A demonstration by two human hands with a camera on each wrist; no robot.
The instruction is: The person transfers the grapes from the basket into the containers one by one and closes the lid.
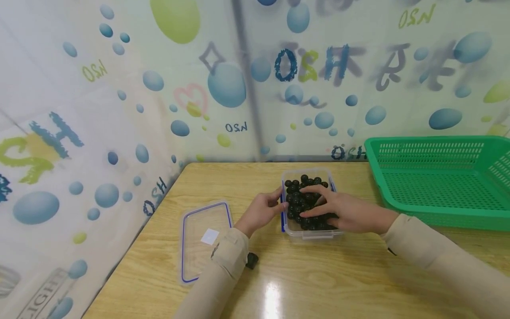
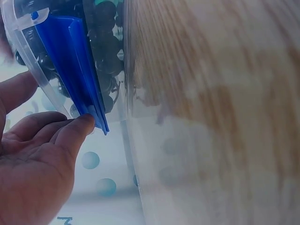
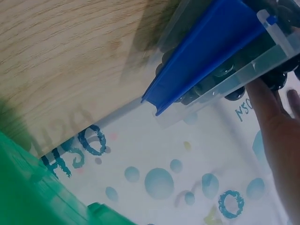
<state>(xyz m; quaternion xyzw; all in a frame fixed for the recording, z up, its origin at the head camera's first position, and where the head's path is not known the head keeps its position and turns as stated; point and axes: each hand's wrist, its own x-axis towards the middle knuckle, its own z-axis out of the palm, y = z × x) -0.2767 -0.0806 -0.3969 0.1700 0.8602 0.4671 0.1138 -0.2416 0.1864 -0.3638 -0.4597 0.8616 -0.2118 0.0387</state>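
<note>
A clear plastic container (image 1: 314, 234) with blue side flaps stands on the table, filled with dark grapes (image 1: 296, 204). My left hand (image 1: 260, 210) touches its left side. In the left wrist view, a fingertip of that hand meets the blue flap (image 2: 70, 61), while another digit lies by the rim. My right hand (image 1: 346, 212) reaches over the container's right side, its fingers spread and resting on the grapes. In the right wrist view, grapes (image 3: 234, 93) bulge above the rim beside that hand, and its fingertips are hidden.
A clear lid (image 1: 195, 248) with a blue seal and a white label lies left of the container. A small black object (image 1: 252, 260) sits by my left sleeve. At the right stands a green plastic basket (image 1: 438, 212). A printed curtain (image 1: 259, 110) hangs behind the table (image 1: 338, 283).
</note>
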